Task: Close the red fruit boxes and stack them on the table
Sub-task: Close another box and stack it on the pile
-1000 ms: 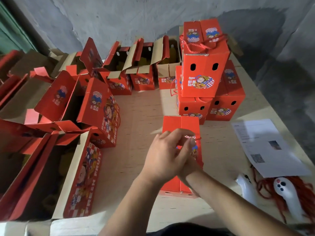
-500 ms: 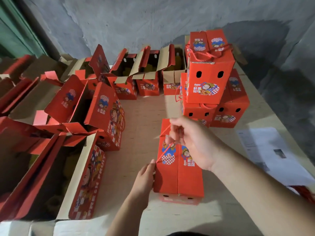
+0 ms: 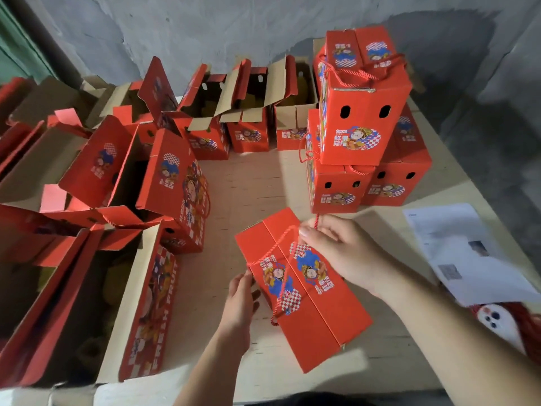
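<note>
Right hand (image 3: pixel 341 253) pinching rope handle (image 3: pixel 282 253) | left hand (image 3: pixel 241 297) flat, steadying closed box (image 3: pixel 319 312) | step: handle finishing | next: lift to stack (image 3: pixel 363 127), 1 o'clock

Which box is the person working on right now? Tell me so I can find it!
Find the tall stack of closed red boxes at the table's far right, then come toward the person. The closed box sits alone between the left hand and right hand. Only this one has its red rope handle pinched by fingers.
</note>
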